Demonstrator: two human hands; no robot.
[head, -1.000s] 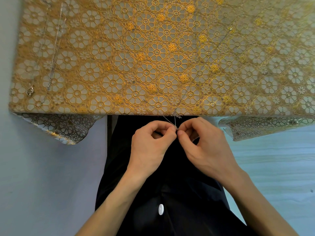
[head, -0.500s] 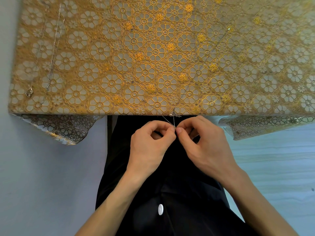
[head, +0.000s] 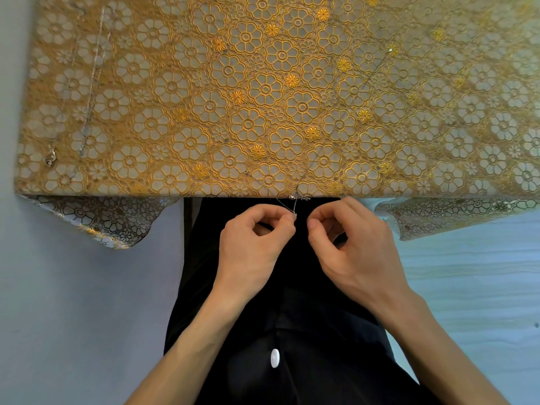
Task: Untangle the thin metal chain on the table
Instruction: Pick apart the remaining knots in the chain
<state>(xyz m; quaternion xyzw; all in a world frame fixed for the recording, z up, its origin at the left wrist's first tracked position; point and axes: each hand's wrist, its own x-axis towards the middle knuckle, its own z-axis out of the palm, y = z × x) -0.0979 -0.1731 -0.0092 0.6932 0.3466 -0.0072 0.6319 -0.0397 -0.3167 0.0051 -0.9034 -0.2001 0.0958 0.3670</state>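
At the near edge of the table (head: 87,191), just in front of the person's body, the thin chain (head: 295,206) comes off the gold flowered cloth (head: 146,112) and hangs down a short way to the hands. A small bright clump (head: 296,196), in my judgement the tangle, sits right on the edge. Two fine strands run from it, down and a little apart, to the left hand (head: 254,244).

The left hand pinches these strands between thumb and forefinger; its other fingers are curled in. The right hand (head: 356,249) is just beside it, with a narrow gap between them. Its thumb and forefinger tips are pressed near together, but I cannot tell if a strand is between them, because the chain is too thin to see there.

So the tangle lies above the fingertips, toward the table, and the free strands run almost straight from the edge to the left pinch. The left hand is the nearer one to the clump. I judge that the coming move must go upward along the strands, not sideways. A faint line across the cloth toward the upper right is perhaps the rest of the chain.

Another chain (head: 95,65) lies well apart on the left side of the cloth.
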